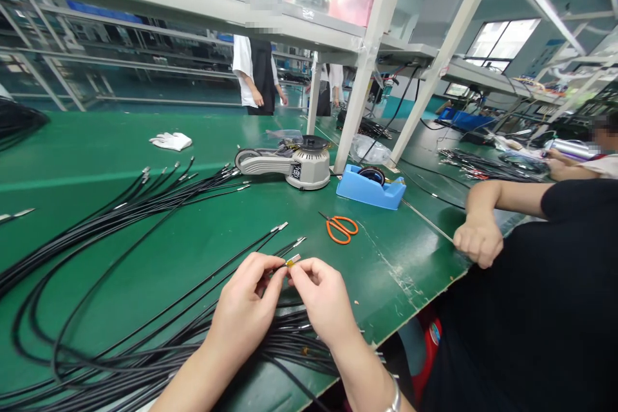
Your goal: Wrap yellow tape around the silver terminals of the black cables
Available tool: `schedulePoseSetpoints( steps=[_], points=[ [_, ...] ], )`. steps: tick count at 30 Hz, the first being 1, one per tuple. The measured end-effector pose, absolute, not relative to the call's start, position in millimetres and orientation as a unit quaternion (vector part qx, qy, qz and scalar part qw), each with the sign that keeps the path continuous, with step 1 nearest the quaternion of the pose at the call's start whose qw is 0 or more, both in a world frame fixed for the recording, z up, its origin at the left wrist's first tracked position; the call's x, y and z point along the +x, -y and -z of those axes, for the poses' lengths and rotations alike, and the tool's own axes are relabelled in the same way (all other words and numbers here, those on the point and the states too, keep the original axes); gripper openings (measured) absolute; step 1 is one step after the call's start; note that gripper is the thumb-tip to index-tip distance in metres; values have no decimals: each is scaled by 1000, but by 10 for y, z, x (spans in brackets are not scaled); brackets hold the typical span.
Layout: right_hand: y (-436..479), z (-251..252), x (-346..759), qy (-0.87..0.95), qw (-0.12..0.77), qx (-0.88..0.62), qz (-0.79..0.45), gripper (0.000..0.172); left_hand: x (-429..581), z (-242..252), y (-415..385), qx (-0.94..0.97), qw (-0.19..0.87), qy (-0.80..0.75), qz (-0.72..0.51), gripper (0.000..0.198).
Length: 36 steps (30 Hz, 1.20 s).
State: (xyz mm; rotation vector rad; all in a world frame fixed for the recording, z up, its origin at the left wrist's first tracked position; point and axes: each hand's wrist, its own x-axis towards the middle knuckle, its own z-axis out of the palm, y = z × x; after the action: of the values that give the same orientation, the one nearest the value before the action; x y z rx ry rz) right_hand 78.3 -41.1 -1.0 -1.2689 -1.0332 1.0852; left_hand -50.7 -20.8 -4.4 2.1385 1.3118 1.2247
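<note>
My left hand [246, 306] and my right hand [322, 296] meet over the green table [203, 251], both pinched on the end of one black cable. A small yellow tape piece [292, 261] wraps the metal tip between my fingertips. Beneath my wrists lies a pile of black cables [145, 354]. Two more cable ends with metal tips [282, 227] lie just beyond my hands.
Orange scissors [340, 228], a blue tape dispenser [371, 186] and a grey electric tape machine [290, 164] stand behind. A white glove [170, 140] lies far left. A co-worker's arm in black [483, 232] rests at the table's right edge. Another cable bundle [159, 190] fans across the left.
</note>
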Motion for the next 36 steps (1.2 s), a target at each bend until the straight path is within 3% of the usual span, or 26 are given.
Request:
schedulePoseSetpoints(
  steps=[6, 9, 16, 22, 36],
  points=[
    [474, 63, 772, 249, 576, -460, -628, 26, -525, 100, 204, 762, 149, -443, -447, 10],
    [498, 68, 800, 196, 591, -438, -649, 36, -522, 107, 211, 763, 130, -439, -456, 9],
    [470, -35, 800, 289, 605, -501, -547, 38, -509, 87, 228, 768, 94, -433, -463, 8],
    [445, 10, 725, 356, 580, -520, -517, 27, -515, 98, 224, 759, 103, -453, -455, 7],
    [496, 29, 742, 460, 578, -533, -412, 16, -503, -52, 272, 705, 260, -523, -402, 26]
  ],
)
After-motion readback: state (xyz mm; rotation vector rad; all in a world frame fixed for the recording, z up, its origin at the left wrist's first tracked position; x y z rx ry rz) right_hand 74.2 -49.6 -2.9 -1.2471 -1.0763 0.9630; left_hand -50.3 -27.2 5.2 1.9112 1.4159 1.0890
